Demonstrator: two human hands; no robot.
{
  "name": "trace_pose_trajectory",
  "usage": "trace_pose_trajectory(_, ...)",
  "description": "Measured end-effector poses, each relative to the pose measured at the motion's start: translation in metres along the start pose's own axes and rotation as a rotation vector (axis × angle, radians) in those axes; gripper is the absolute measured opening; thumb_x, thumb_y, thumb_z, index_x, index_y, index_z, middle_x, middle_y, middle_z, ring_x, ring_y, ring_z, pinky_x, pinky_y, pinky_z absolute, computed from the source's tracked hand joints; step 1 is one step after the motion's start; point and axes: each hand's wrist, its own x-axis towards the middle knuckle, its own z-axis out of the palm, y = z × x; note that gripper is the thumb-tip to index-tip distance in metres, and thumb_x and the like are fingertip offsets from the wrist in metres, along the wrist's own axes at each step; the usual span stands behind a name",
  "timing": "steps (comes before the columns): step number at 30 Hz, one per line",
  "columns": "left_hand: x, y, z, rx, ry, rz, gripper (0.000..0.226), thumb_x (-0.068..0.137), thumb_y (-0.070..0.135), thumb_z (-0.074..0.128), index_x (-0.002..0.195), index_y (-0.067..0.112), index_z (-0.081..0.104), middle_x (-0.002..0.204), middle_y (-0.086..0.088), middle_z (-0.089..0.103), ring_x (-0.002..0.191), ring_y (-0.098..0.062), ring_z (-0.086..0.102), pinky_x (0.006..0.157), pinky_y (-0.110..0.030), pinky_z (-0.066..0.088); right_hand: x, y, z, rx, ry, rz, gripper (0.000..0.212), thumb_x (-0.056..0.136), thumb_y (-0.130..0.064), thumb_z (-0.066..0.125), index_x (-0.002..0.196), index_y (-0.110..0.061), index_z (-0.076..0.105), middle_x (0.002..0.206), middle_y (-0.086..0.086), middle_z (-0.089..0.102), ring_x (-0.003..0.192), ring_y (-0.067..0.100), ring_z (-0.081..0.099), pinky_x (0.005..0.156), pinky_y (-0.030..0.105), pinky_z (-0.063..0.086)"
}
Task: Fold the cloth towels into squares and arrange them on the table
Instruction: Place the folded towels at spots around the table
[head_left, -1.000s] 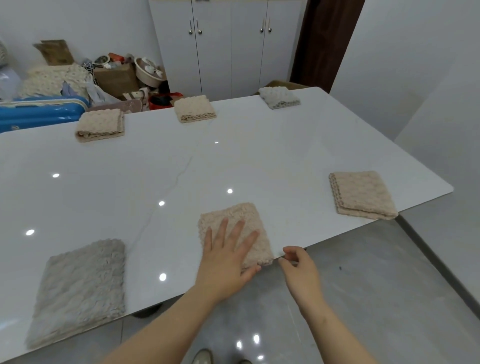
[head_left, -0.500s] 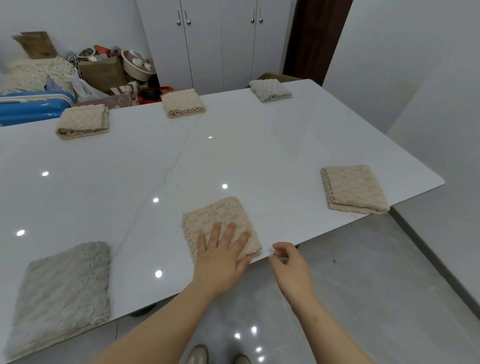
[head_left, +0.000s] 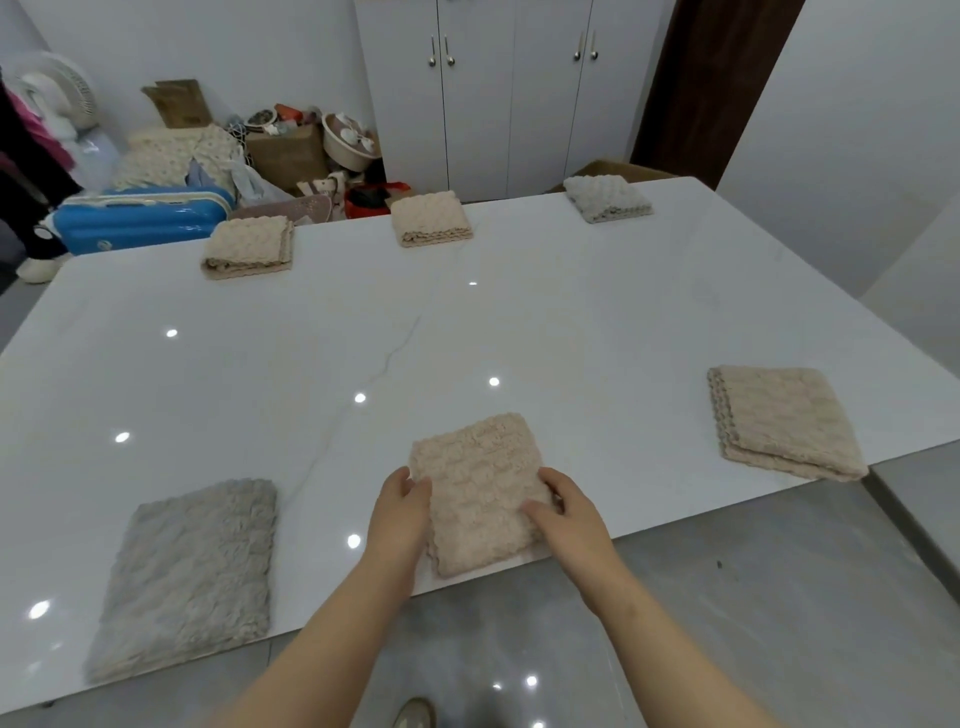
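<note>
A folded beige towel (head_left: 480, 483) lies at the near edge of the white table (head_left: 467, 332). My left hand (head_left: 400, 512) grips its left side and my right hand (head_left: 566, 512) grips its right side, fingers resting on top. A grey folded towel (head_left: 192, 566) lies at the near left. Another beige folded towel (head_left: 779, 418) sits at the near right. Along the far edge lie a beige towel (head_left: 249, 248) at the left, a beige towel (head_left: 430, 218) in the middle and a pale grey towel (head_left: 607, 197) at the right.
Behind the table stand white cabinets (head_left: 498, 93), a blue suitcase (head_left: 140, 218), a cardboard box (head_left: 285, 156) and piled clutter. A dark door (head_left: 717, 83) is at the back right. Grey floor (head_left: 753, 597) runs along the near edge, and a white wall closes in on the right.
My left hand slid from lying flat on the beige towel to its left side. My right hand moved in from beside the table edge and took hold of the right side.
</note>
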Motion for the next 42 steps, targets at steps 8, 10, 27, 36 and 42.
trace_pose_trajectory(8,0.001,-0.01,-0.006,0.047,0.011,-0.059,0.036,0.095,0.014,0.042,0.129,0.012,0.051,0.125,-0.01,0.059,0.109,-0.029,0.058,0.094,-0.04,0.048,-0.006,0.003,0.002,0.015,0.019,-0.01,0.038,0.089,-0.014,0.055,0.126,-0.019,0.052,0.119,-0.008,0.052,0.111,0.009,0.045,0.096,0.022,0.037)
trace_pose_trajectory(10,-0.004,-0.012,-0.002,0.049,-0.01,-0.072,0.037,0.096,0.014,0.041,0.132,0.013,0.049,0.126,-0.009,0.058,0.113,-0.029,0.056,0.098,-0.041,0.046,-0.008,0.007,-0.002,0.028,0.052,0.0,0.035,0.088,-0.013,0.055,0.122,-0.02,0.054,0.116,-0.008,0.054,0.11,0.01,0.047,0.096,0.024,0.039)
trace_pose_trajectory(27,-0.002,-0.01,0.005,0.042,-0.034,-0.047,0.048,0.09,0.019,0.045,0.138,0.019,0.042,0.136,-0.004,0.051,0.122,-0.025,0.051,0.105,-0.045,0.041,-0.007,0.004,-0.007,0.039,-0.021,-0.016,0.046,0.09,-0.016,0.054,0.135,-0.018,0.045,0.136,-0.002,0.048,0.123,0.013,0.044,0.104,0.026,0.035)
trace_pose_trajectory(36,-0.006,-0.006,0.003,0.125,-0.034,0.003,0.048,0.09,0.016,0.045,0.138,0.017,0.04,0.134,-0.002,0.051,0.12,-0.026,0.051,0.104,-0.044,0.042,-0.006,0.006,-0.004,0.06,0.035,0.005,0.043,0.087,-0.016,0.057,0.13,-0.018,0.05,0.128,-0.002,0.053,0.118,0.013,0.047,0.1,0.026,0.038)
trace_pose_trajectory(42,-0.013,0.013,0.011,0.355,0.016,0.262,0.051,0.09,0.013,0.047,0.14,0.016,0.036,0.146,0.0,0.035,0.133,-0.02,0.035,0.111,-0.038,0.03,-0.006,0.001,-0.005,0.094,0.131,-0.001,0.045,0.088,-0.016,0.054,0.131,-0.023,0.046,0.122,-0.01,0.048,0.113,0.011,0.045,0.091,0.024,0.037)
